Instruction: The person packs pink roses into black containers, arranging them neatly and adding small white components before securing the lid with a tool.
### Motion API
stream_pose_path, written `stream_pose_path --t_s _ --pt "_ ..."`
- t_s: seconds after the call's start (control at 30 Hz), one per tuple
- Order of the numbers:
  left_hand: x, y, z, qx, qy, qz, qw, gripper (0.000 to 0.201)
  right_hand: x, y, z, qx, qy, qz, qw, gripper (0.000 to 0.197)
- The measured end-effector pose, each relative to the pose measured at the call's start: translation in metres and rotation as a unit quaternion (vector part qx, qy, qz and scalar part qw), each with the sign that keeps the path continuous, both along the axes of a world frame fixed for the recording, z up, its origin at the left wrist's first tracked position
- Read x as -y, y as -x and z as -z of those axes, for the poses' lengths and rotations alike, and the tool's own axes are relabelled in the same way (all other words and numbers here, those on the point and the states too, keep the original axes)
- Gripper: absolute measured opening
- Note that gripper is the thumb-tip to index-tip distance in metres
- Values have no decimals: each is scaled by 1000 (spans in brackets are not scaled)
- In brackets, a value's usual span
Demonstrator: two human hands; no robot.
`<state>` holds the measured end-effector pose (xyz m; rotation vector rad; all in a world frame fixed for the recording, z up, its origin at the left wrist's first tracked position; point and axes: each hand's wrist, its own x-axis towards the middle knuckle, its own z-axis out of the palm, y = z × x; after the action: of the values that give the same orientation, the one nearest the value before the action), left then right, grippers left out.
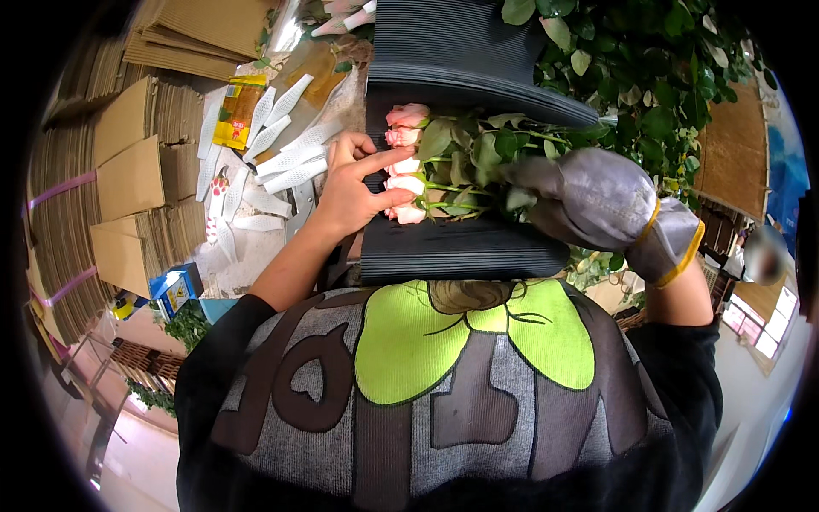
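Several pink roses lie side by side in a black ribbed trough, heads to the left and leafy stems to the right. My bare left hand rests at the heads, its fingers apart; thumb and forefinger reach over the blooms and touch them. On my right hand is a grey glove with yellow trim. It lies over the stems and leaves at the right end of the trough. Its fingertips are blurred by motion and partly hidden among leaves, so its grip does not show.
White mesh sleeves and a yellow packet lie on the surface to the left. Beyond them stand stacks of folded cardboard and a blue box. Dense green foliage fills the far right. Another person is at the right edge.
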<state>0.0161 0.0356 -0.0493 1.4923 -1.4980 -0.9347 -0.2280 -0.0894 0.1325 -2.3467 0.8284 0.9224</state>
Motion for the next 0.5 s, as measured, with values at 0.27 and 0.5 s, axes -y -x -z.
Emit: stream_pose_path --t_s 0.27,0.5 --pt "-1 0 0 24 32 1 999 52 -5 -59 98 271 258 -119 919 15" --pt "-2 -3 -5 184 90 35 978 52 -2 -75 99 367 191 -66 908 16"
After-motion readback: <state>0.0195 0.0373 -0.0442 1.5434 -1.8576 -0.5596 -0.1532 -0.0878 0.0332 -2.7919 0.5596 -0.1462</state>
